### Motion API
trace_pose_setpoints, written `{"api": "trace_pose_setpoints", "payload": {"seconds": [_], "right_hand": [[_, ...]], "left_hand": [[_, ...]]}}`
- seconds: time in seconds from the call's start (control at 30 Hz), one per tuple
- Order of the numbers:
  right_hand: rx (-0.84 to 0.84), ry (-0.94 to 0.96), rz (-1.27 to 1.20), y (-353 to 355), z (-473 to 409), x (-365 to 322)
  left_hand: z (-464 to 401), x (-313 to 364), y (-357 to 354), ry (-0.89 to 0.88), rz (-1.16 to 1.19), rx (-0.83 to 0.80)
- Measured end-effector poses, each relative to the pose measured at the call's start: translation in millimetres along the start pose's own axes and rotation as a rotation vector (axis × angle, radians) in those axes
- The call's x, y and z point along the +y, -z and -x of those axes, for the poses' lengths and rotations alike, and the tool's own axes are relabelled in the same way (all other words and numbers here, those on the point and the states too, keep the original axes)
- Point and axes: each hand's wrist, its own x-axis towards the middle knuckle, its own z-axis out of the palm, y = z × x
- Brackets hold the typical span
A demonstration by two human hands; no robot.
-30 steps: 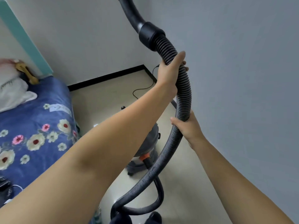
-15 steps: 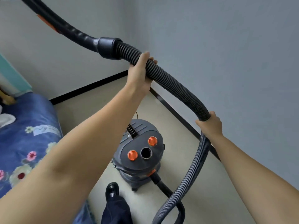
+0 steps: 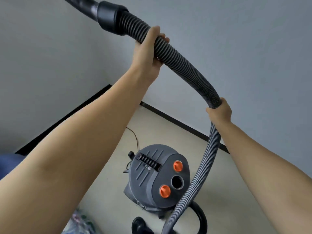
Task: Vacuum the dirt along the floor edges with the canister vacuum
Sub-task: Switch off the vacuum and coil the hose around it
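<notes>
You are gripping the ribbed hose (image 3: 182,65) overhead, left hand (image 3: 148,48) near its cuff, right hand (image 3: 218,110) lower; the canister vacuum (image 3: 157,178) is sitting by the baseboard (image 3: 177,122), with vacuuming seemingly not begun.

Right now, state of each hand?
Left hand: grip curled round the ribbed hose, just below the black cuff.
Right hand: grip curled round the same hose, lower down where it bends toward the canister vacuum.
</notes>
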Motion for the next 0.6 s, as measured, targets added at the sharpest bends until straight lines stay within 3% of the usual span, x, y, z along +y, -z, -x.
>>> {"api": "trace_pose_setpoints", "payload": {"seconds": [0.17,0.3,0.5,0.6], "right_hand": [[-0.045,-0.018,0.070,14,16,47],[-0.067,-0.139,0.104,-10,40,89],[0.162,-0.570,0.129,-30,6,131],[0.212,-0.691,0.044,-63,-11,127]], "left_hand": [[-15,-43,26,0.181,0.102,0.054],[-32,-81,57,0.336,0.147,0.137],[-56,-142,105,0.655,0.215,0.008],[-84,-147,136,0.747,0.249,0.093]]}}
